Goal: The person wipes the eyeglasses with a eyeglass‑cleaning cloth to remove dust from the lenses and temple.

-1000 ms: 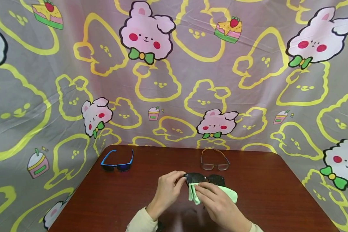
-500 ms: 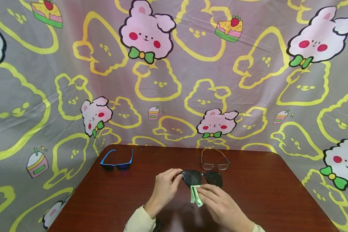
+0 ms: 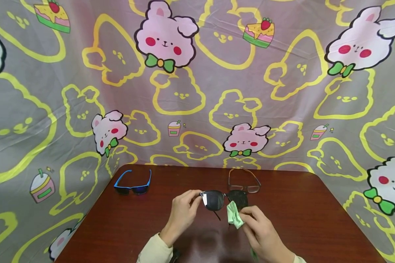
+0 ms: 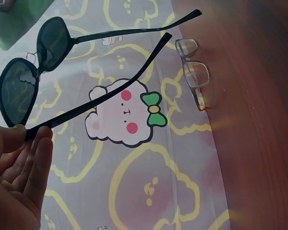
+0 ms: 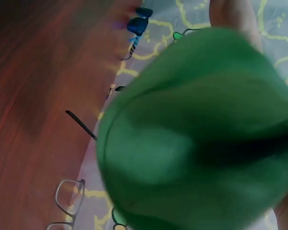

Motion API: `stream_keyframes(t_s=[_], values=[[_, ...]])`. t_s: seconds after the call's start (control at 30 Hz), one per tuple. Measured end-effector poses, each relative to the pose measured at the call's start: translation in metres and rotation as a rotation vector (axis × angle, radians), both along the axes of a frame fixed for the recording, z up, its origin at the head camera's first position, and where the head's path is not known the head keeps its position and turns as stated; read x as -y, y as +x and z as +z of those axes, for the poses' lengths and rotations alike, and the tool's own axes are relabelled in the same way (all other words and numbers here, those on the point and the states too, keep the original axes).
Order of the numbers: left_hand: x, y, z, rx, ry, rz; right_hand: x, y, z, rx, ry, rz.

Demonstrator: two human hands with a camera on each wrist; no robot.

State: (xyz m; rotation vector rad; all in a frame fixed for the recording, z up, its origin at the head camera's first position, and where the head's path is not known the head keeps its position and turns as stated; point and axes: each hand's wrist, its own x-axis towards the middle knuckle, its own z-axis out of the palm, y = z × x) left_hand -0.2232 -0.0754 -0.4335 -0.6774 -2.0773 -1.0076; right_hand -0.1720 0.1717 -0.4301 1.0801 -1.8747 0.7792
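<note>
My left hand (image 3: 183, 213) pinches black sunglasses (image 3: 214, 200) near the hinge at their left end. Both temples of the sunglasses (image 4: 101, 103) stretch out unfolded in the left wrist view, where thumb and fingers close on the frame's corner. My right hand (image 3: 263, 230) pinches a light green cloth (image 3: 234, 215) just in front of the right lens, partly covering it; whether cloth and lens touch, I cannot tell. In the right wrist view the cloth (image 5: 192, 124) hangs large and blurred, hiding most of the sunglasses and the fingers.
Blue-framed sunglasses (image 3: 131, 189) lie at the back left of the brown wooden table (image 3: 118, 226). Clear eyeglasses (image 3: 252, 189) lie just behind the held pair. A small dark thing (image 3: 175, 254) shows beside the left sleeve. Patterned cloth (image 3: 184, 95) walls surround the table.
The sunglasses have shifted left and slightly up with my left hand. My right hand has drawn the cloth off the left lens and moved it right, toward the other lens.
</note>
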Motion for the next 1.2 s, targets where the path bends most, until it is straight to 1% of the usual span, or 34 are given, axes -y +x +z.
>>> stream_keyframes(t_s=[0.13, 0.23, 0.3, 0.4, 0.5, 0.6, 0.67, 0.73, 0.83, 0.93, 1.07, 1.2], values=[[0.003, 0.000, -0.002, -0.007, 0.006, 0.007, -0.006, -0.003, -0.004, 0.080, -0.097, -0.042], [0.005, 0.000, -0.003, 0.005, 0.014, 0.003, -0.010, -0.004, -0.005, 0.158, -0.154, -0.105], [0.006, 0.000, -0.004, 0.013, 0.017, -0.001, -0.014, -0.003, -0.004, 0.227, -0.179, -0.160], [0.008, 0.000, -0.004, 0.029, 0.025, -0.015, -0.018, -0.003, -0.003, 0.300, -0.210, -0.235], [0.009, -0.001, -0.003, 0.033, 0.027, -0.016, -0.020, -0.004, -0.002, 0.310, -0.245, -0.279], [0.010, -0.001, -0.003, 0.021, 0.028, -0.015, -0.022, -0.005, -0.002, 0.318, -0.288, -0.312], [0.011, -0.001, -0.003, 0.015, 0.028, -0.020, -0.023, -0.005, -0.002, 0.344, -0.317, -0.336], [0.011, -0.001, -0.003, 0.012, 0.030, -0.025, -0.025, -0.007, -0.003, 0.384, -0.333, -0.379], [0.012, 0.000, -0.004, 0.010, 0.032, -0.036, -0.027, -0.009, -0.004, 0.446, -0.338, -0.448], [0.012, 0.001, -0.004, -0.002, 0.030, -0.049, -0.027, -0.011, -0.005, 0.487, -0.329, -0.501], [0.012, 0.001, -0.005, -0.002, 0.023, -0.069, -0.027, -0.014, -0.006, 0.495, -0.323, -0.532], [0.011, 0.001, -0.006, 0.003, 0.016, -0.089, -0.027, -0.018, -0.007, 0.505, -0.326, -0.532]])
